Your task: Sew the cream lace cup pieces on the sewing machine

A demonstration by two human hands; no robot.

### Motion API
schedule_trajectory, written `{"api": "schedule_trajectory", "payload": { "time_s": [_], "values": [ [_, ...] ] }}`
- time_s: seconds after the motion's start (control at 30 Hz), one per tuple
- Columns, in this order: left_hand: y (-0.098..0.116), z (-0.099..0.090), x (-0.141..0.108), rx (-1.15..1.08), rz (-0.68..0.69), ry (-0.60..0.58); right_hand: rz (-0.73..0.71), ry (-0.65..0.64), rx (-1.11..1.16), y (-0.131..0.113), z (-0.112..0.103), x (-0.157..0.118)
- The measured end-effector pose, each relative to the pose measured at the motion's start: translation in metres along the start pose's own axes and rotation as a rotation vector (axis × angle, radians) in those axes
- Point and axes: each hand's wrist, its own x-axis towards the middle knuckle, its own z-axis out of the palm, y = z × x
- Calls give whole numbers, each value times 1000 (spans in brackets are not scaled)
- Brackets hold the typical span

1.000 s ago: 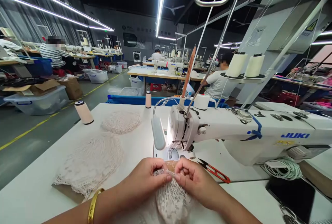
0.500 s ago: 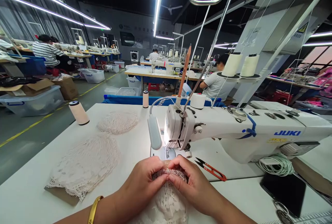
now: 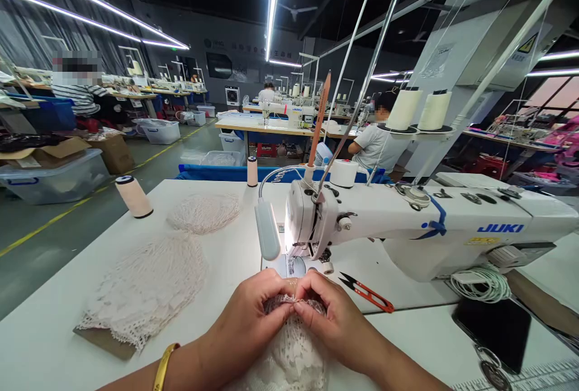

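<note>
Between my two hands is a piece of pale lace fabric [image 3: 294,349], its upper edge pinched at the fingertips and the rest draping toward me. My left hand [image 3: 256,318] grips the edge between thumb and curled fingers. From the other side my right hand [image 3: 332,321] pinches the same edge, the thumbs nearly touching. Just beyond the fingers stands the needle area of a white sewing machine [image 3: 371,216], lit by a small lamp [image 3: 268,231]. To the left lie a stack of lace pieces [image 3: 145,288] over brown card and a smaller lace pile [image 3: 203,211].
Orange-handled thread snips [image 3: 367,293] lie right of my hands. Farther right are a black phone [image 3: 492,330], a coiled pale cable [image 3: 479,284] and a clear ruler [image 3: 534,376]. Thread spools [image 3: 134,197] stand at the table's far left. Other people sit at machines beyond.
The view has shifted very slightly. Both hands keep their pinch on the lace edge, with only small finger movement.
</note>
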Motion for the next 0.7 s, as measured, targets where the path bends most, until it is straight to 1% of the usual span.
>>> {"api": "schedule_trajectory", "payload": {
  "time_s": [0.17,0.27,0.47,0.57,0.7],
  "values": [
    [1,1,1,-37,-48,46,-21,30,-31,3,-1,1],
    [0,1,3,-25,-72,49,-40,46,-76,6,1,1],
    [-4,3,10,133,-133,28,-84,118,-185,14,10,5],
    [-5,4,13,152,-150,9,-103,132,-191,16,14,7],
    [-3,5,15,190,-165,9,-80,181,-205,15,15,9]
  ]
}}
